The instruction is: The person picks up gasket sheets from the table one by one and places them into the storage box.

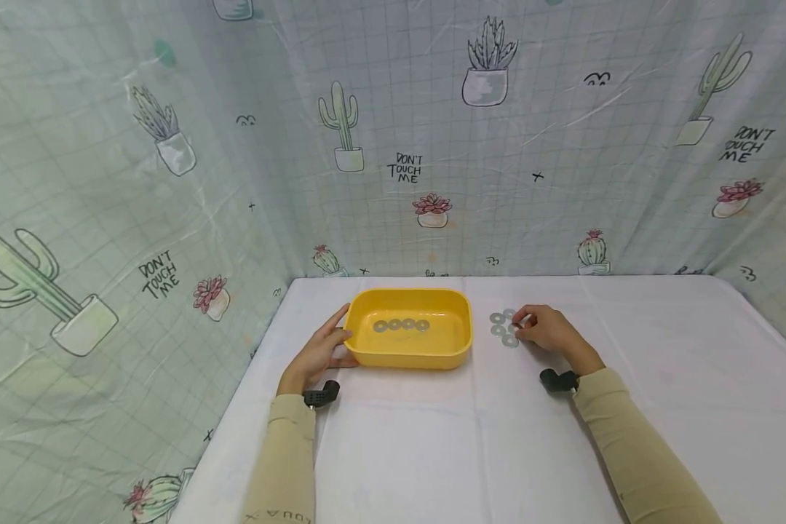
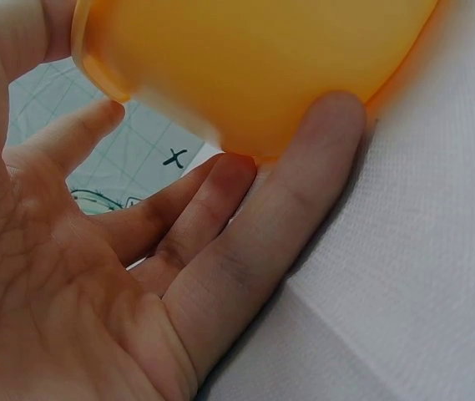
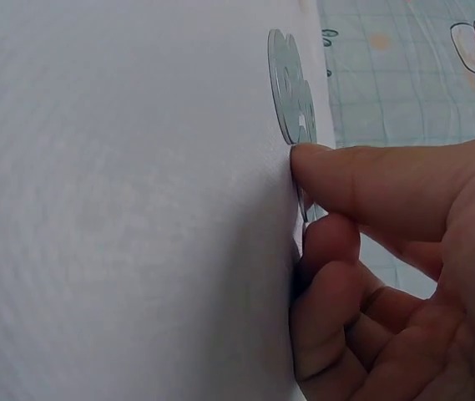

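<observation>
Head view: left hand (image 1: 319, 351) flat against yellow tray (image 1: 458, 320), right hand (image 1: 546, 329) on loose washers (image 1: 501, 329) just right of it; left wrist: straight fingers (image 2: 245, 242) touching tray wall; right wrist: fingertips (image 3: 337, 180) pinching a washer (image 3: 291, 88).

Washer (image 3: 302, 205) under right fingers (image 3: 337, 180) mostly hidden.
</observation>
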### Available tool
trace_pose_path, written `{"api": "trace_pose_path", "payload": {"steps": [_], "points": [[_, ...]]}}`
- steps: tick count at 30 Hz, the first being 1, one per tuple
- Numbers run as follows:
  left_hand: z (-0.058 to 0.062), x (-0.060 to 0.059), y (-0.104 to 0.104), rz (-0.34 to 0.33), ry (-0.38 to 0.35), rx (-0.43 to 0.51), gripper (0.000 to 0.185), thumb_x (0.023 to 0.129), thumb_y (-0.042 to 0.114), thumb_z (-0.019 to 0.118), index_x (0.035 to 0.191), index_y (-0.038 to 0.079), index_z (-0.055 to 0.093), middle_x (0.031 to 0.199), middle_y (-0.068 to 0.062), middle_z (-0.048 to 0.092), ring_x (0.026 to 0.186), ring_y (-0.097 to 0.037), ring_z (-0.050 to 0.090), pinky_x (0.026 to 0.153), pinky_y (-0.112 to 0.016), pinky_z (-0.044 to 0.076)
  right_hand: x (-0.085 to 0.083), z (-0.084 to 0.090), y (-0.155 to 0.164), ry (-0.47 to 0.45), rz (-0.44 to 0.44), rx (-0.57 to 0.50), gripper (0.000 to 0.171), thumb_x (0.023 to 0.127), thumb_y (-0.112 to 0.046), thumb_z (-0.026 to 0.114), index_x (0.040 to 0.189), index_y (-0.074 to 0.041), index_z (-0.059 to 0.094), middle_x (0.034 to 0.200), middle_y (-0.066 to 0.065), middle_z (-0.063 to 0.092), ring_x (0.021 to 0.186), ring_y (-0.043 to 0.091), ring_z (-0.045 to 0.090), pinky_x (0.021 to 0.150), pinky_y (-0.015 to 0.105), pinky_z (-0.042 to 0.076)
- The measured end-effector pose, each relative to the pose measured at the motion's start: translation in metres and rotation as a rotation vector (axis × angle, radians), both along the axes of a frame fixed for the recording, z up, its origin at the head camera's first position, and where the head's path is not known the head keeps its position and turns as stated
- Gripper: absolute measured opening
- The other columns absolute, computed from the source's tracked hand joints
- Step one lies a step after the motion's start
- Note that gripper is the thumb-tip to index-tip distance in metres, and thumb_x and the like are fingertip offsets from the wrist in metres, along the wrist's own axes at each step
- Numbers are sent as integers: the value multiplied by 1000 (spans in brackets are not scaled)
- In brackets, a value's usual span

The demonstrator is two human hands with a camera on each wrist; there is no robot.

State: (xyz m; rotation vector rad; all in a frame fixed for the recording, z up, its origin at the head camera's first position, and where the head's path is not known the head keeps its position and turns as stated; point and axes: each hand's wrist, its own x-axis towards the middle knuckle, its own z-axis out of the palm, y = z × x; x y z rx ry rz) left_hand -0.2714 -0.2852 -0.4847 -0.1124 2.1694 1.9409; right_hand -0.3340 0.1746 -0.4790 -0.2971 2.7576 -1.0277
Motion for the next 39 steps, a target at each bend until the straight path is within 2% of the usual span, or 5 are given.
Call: {"api": "trace_pose_path", "payload": {"steps": [6, 17, 22, 28, 39], "points": [[1, -1, 0, 0, -5, -7, 62, 104, 27, 52, 156, 53, 30, 148, -16, 49, 119, -32, 64, 88, -48, 64, 2, 4, -3, -9, 7, 39, 24, 95, -12, 67, 115, -2, 62, 91, 11, 56, 81, 23, 52, 66, 29, 41], [2, 0, -1, 4, -12, 3, 61, 105, 26, 52, 155, 54, 32, 149, -15, 49, 121, -32, 64, 87, -49, 64, 1, 1, -8, -50, 8, 110, 22, 97, -11, 63, 114, 1, 56, 101, 16, 57, 91, 27, 54, 75, 33, 46], [1, 0, -1, 8, -16, -1, 61, 105, 27, 53, 154, 55, 32, 147, -14, 50, 119, -31, 65, 87, -49, 64, 2, 1, -8, -48, 38, 108, 22, 98, -9, 62, 114, 4, 54, 102, 17, 57, 93, 28, 54, 79, 36, 47], [0, 0, -1, 3, -16, 2, 60, 105, 28, 52, 154, 55, 32, 147, -14, 50, 120, -30, 65, 88, -49, 64, 4, 3, -9, -44, 47, 92, 23, 97, -6, 62, 114, 7, 53, 100, 17, 53, 93, 29, 51, 78, 35, 46], [1, 0, 0, -1, -7, 9, 60, 105, 27, 52, 155, 54, 32, 147, -13, 50, 121, -31, 64, 88, -50, 63, 2, 1, -11, -31, 30, 79, 24, 95, -3, 63, 114, 2, 50, 105, 18, 52, 97, 30, 50, 81, 37, 46]]}}
